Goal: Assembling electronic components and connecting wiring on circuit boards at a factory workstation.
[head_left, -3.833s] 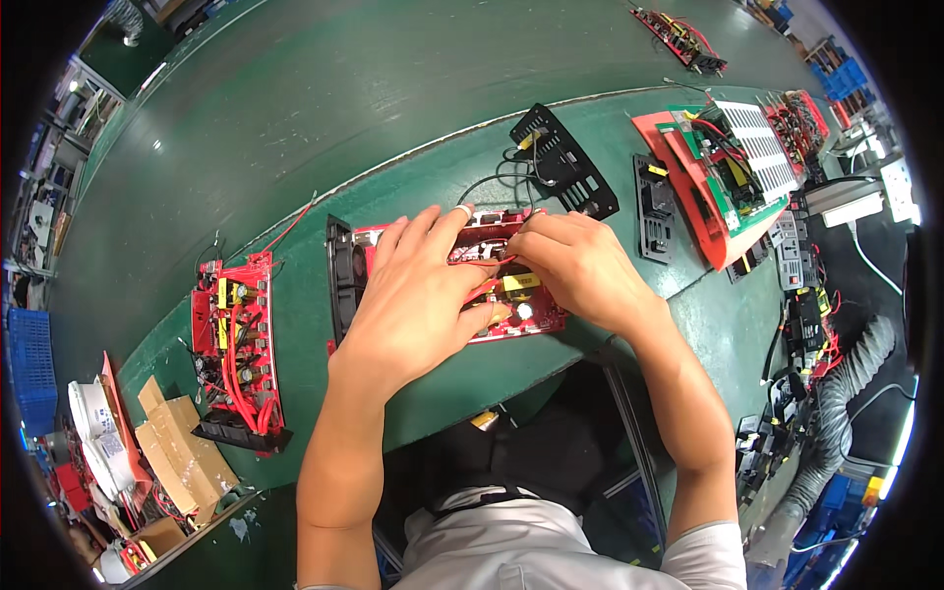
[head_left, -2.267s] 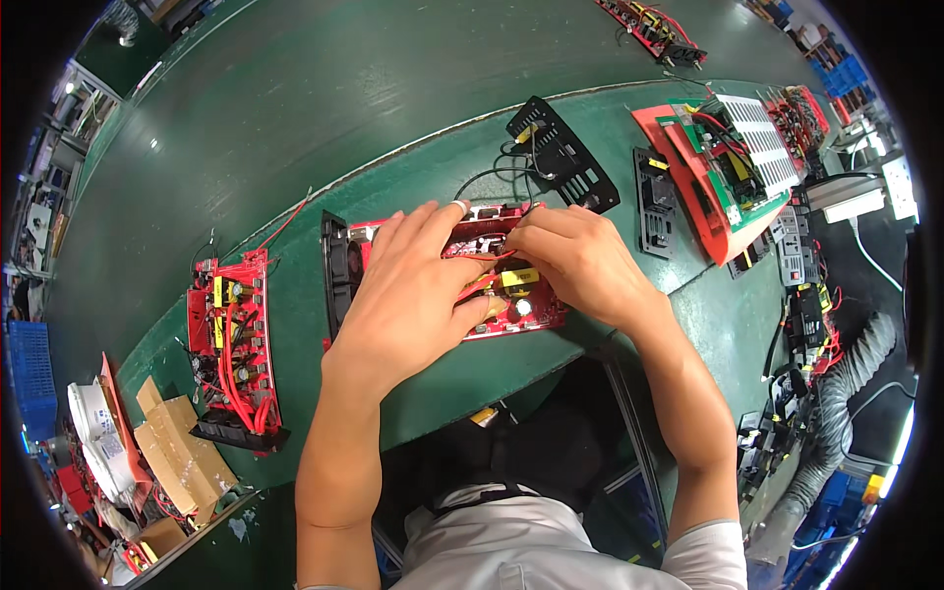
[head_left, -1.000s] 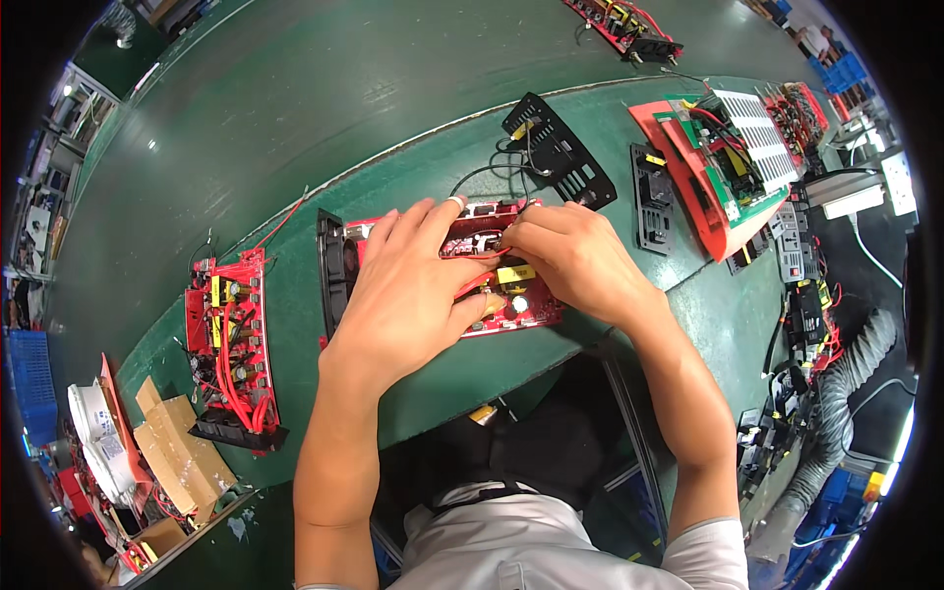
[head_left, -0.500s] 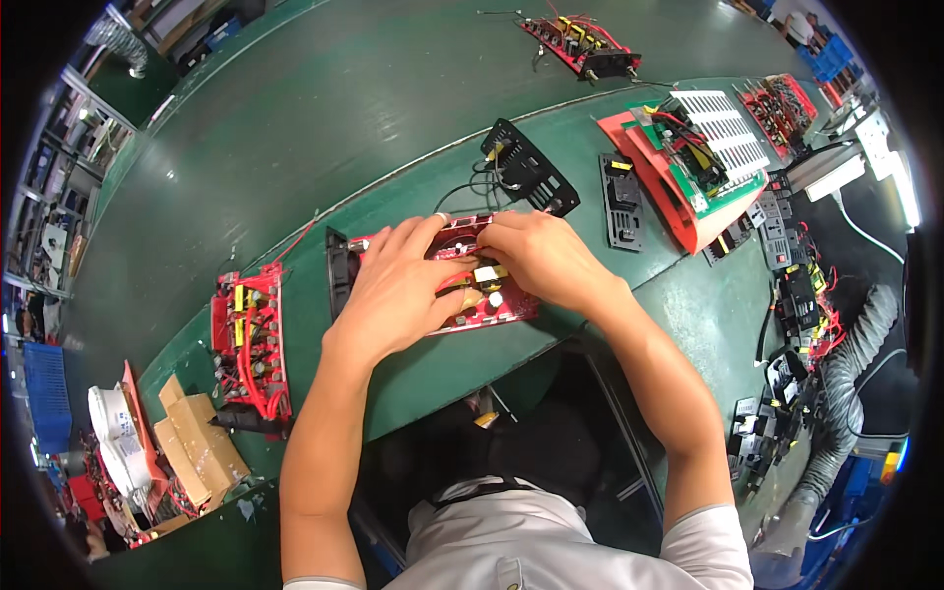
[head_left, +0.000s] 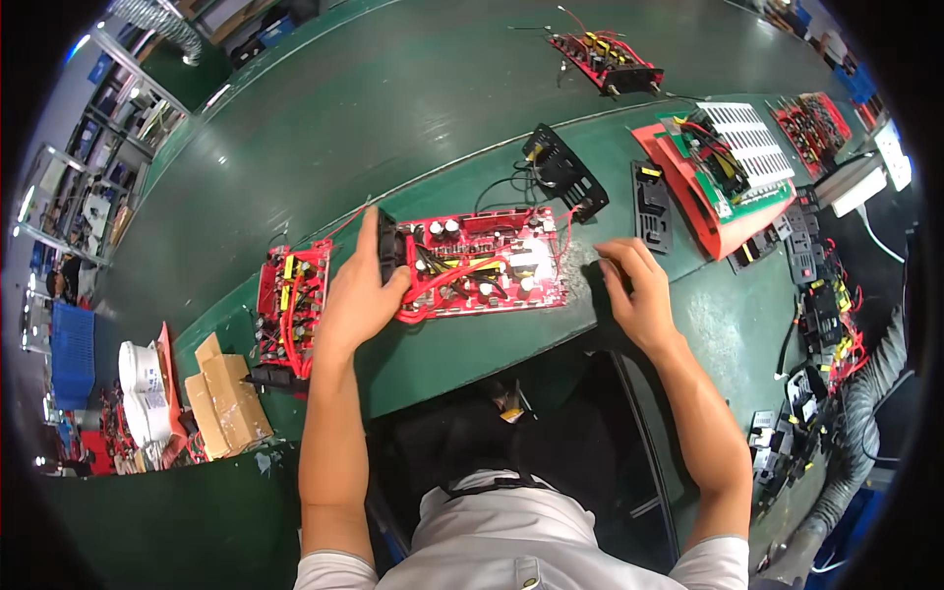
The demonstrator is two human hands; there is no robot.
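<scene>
A red circuit board [head_left: 482, 290] with capacitors, yellow parts and red wires lies crosswise on the green bench in front of me. My left hand [head_left: 359, 300] grips the black end panel [head_left: 395, 248] at the board's left end, its thumb on the near side and its fingers along the left face. To the right of the board, my right hand [head_left: 639, 300] hovers apart from it with fingers loosely bent and nothing visible between them. Behind the board's right end rests a black slotted panel [head_left: 568, 175] with black cables.
Left of my left hand lies a second red board [head_left: 290, 305], close to a cardboard box [head_left: 231, 403]. At the right are a flat black panel [head_left: 651, 206], a red-orange sheet stack [head_left: 703, 206] under a green board, and a grey hose [head_left: 855, 433]. Another red assembly [head_left: 605, 61] sits farther back.
Both hands have come off the middle of the board. My left hand has gone to the black end panel; my right hand has drawn away to the right, uncovering the board.
</scene>
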